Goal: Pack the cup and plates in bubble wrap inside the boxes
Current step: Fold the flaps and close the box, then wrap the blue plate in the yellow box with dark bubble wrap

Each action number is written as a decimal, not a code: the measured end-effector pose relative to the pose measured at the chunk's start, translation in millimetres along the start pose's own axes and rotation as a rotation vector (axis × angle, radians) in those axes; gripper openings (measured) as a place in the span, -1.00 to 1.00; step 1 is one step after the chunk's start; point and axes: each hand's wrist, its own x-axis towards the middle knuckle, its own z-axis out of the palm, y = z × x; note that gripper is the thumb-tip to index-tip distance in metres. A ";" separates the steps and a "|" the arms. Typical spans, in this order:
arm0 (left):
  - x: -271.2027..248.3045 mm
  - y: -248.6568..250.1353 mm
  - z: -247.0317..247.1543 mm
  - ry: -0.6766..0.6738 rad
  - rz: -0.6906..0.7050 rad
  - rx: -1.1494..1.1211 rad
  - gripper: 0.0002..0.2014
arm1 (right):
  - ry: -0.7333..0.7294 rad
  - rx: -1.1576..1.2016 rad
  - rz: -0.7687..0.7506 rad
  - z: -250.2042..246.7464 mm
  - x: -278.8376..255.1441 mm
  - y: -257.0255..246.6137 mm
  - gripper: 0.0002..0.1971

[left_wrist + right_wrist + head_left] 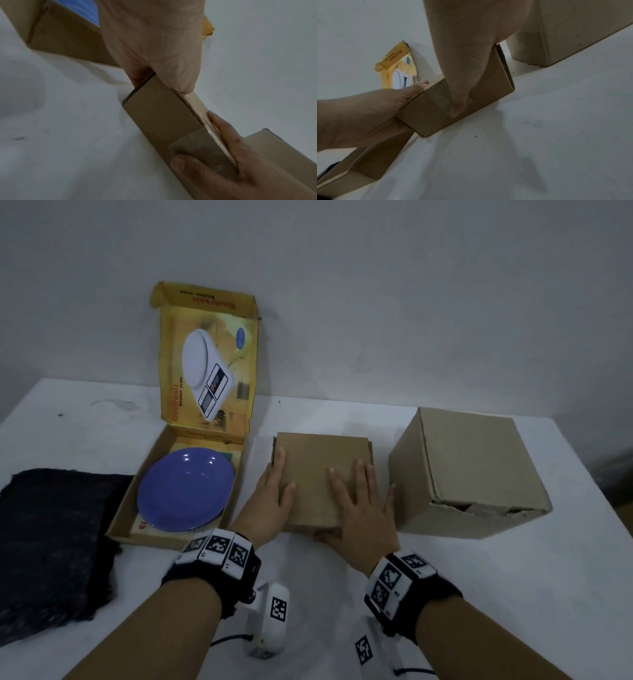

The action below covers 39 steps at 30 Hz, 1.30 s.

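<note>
The small brown box sits mid-table, lid down, and both hands are on it. The left hand clamps the left side, fingers down the wall and thumb on top. The right hand lies flat across the lid with its thumb hooked under the front tape flap, so I'd call both of them grasping the box rather than resting loose.

The purple plate lies bare in the open yellow scale box just left of it, no wrap on it that I can see. No cup visible anywhere; can't tell if it's inside one of the closed boxes.

What could go wrong, I reckon: if that thumb yanks the taped flap hard, the cardboard could tear or the box could skid into the tall brown box sitting near it on the right. Also the plate could chip if it gets packed unwrapped.

Count: three boxes, one plate, one dark cloth-looking sheet far left, two hands.
</note>
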 end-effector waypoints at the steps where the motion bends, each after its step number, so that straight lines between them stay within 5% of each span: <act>1: -0.4 0.6 -0.1 0.004 0.002 -0.007 -0.34 | -0.011 -0.006 -0.006 0.8 1.5 1.1 0.07; 12: -9.2 13.4 -13.5 0.009 -0.088 0.120 -0.36 | -0.057 -0.039 -0.012 -8.8 5.1 0.7 0.04; 18: -25.3 5.1 -48.7 0.091 -0.056 0.052 -0.56 | -0.342 -0.064 0.111 -41.0 14.2 -18.0 0.09; 26: -54.4 -61.6 -153.4 0.388 -0.060 0.088 -0.72 | -0.034 0.210 -0.197 -42.1 16.3 -151.9 -0.56; 31: -77.7 -102.3 -211.9 0.414 -0.024 0.145 -0.76 | -0.236 0.109 -0.157 -7.1 18.8 -213.2 -0.68; 35: -90.2 -133.7 -248.2 0.448 -0.007 0.119 -0.76 | -0.129 0.028 -0.108 -6.6 29.6 -240.9 -0.75; 39: -99.0 -158.6 -275.3 0.477 -0.029 0.117 -0.75 | -0.016 0.219 -0.456 2.8 27.0 -289.8 -0.54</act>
